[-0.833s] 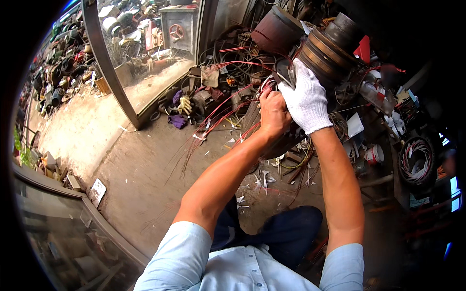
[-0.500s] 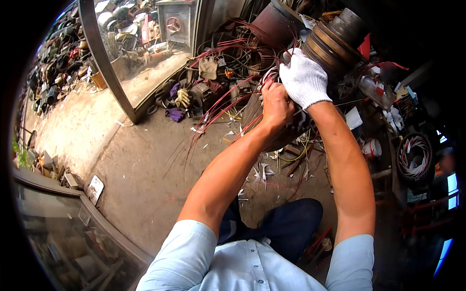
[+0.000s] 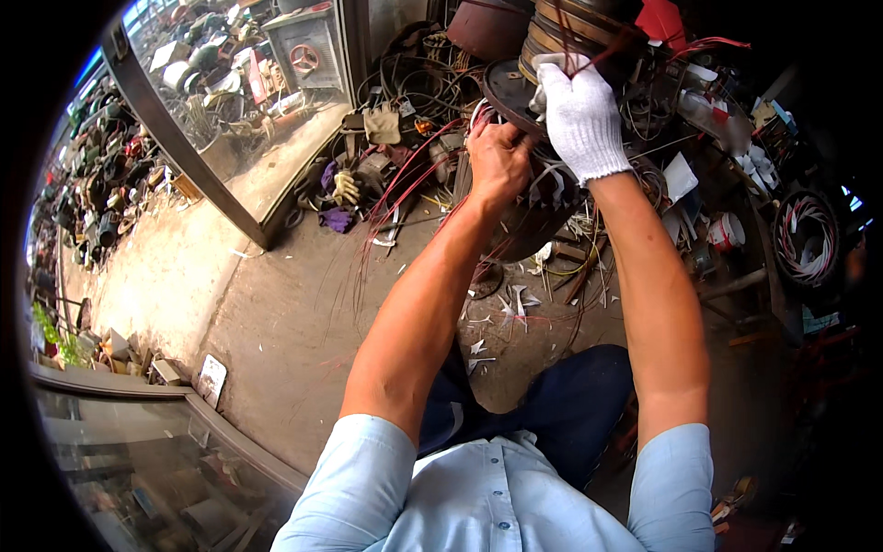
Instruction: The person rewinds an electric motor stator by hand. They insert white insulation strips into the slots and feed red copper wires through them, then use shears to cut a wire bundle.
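Observation:
My bare left hand (image 3: pixel 499 161) is closed at the wire ends coming off a round, motor-like part, its fingers partly hidden. Pale and red wires (image 3: pixel 479 112) show just beyond its knuckles. To its right, my right hand (image 3: pixel 581 115) wears a white knit glove, with fingers curled round thin dark-red wires (image 3: pixel 566 41) that rise above it. Behind both hands sits a dark round flange (image 3: pixel 506 92). Beneath them is the part's body (image 3: pixel 529 225), with white pieces along its edge. More red wires (image 3: pixel 409 184) trail out to the left.
A ridged metal cylinder (image 3: pixel 543 41) stands beyond the glove. Loose gloves (image 3: pixel 345 187) and cables lie at the left back. White scraps (image 3: pixel 520 302) litter the concrete floor (image 3: pixel 276 313). A wound ring (image 3: pixel 807 241) sits at right. A metal door frame (image 3: pixel 193 152) borders a scrap heap.
The view has shifted. My gloved right hand has turned more upright, with dark-red wires now rising above it. The dark flange has come into sight beside it. My left hand stays closed near the wires.

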A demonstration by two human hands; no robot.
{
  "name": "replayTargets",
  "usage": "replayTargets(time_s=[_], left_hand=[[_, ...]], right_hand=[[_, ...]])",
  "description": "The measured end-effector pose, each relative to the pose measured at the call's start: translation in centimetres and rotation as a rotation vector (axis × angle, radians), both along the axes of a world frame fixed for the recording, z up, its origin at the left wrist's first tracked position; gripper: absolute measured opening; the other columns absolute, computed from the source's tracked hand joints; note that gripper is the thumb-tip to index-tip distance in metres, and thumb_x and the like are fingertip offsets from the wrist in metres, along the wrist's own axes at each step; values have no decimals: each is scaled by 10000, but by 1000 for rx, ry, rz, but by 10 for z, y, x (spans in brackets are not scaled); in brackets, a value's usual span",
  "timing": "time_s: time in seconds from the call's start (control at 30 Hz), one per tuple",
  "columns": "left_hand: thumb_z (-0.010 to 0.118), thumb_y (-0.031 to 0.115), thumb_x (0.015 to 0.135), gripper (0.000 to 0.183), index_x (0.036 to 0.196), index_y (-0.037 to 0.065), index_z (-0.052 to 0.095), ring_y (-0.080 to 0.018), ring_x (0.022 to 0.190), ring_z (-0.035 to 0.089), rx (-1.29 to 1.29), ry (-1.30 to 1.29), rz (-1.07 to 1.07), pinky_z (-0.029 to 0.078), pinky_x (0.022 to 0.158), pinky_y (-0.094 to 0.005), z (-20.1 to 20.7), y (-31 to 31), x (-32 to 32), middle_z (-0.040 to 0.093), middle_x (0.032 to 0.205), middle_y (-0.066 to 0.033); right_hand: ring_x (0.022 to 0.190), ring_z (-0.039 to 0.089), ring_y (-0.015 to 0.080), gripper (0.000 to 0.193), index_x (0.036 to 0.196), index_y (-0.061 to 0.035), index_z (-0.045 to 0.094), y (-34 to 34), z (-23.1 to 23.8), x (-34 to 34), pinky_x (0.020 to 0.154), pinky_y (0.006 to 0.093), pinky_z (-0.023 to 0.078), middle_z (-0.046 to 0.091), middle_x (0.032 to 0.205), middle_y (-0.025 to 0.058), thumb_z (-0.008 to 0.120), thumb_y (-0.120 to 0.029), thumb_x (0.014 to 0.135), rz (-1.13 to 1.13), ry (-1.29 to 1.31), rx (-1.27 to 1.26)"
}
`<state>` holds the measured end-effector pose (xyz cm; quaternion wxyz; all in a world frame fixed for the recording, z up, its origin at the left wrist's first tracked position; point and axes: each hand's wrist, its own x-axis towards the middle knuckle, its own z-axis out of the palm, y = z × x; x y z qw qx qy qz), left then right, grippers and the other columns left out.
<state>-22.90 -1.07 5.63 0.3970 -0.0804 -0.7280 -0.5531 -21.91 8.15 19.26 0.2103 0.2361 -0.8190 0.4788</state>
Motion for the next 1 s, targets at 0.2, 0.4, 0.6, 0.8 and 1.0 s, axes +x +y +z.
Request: replayTargets(time_s=[0.2,0.4,0.6,0.8,1.0], left_hand=[[661,74,923,127,998,4,735,-153,748,676,174,-29,-175,503,662,-305,-7,-4,-9,738,840,-79],[656,107,974,164,1057,-24,713,-140,803,663,397,-183,-274,509,731,-297,10,-4,7,741,889,-54],[760,334,858,553,1272,13,585,-374,1210,526,-215,-68,-161,393,1041,-457,16,-2,33,601,1263,-185],[789,473,843,724,1332,11,519,-293,1034,592,-339,-111,-127,470,862,-394,2,-9,29,617,1205,-173],[722,466,900,758,1408,-27,449,-396,1239,499,-613,-118,178,379,1053,-462,15,9,52,504,1369,-247]], right_hand=[[943,711,351,329,1133,-17,642,-14,8,-25,827,446,580,690,1109,227,568,-306,994,-195,317,599],[1027,709,226,376,1232,-3,610,100,-15,41,928,338,564,719,1117,140,735,-153,911,0,371,-377],[994,652,130,306,1246,0,637,192,-171,86,903,280,525,694,1086,65,640,-93,955,-159,-309,-384],[1004,684,193,263,1157,-12,697,205,-266,127,915,312,522,730,1124,109,656,-147,935,-231,-516,-352],[1018,689,211,269,1150,-14,704,219,-277,120,921,318,519,734,1112,118,643,-152,927,-329,-557,-416]])
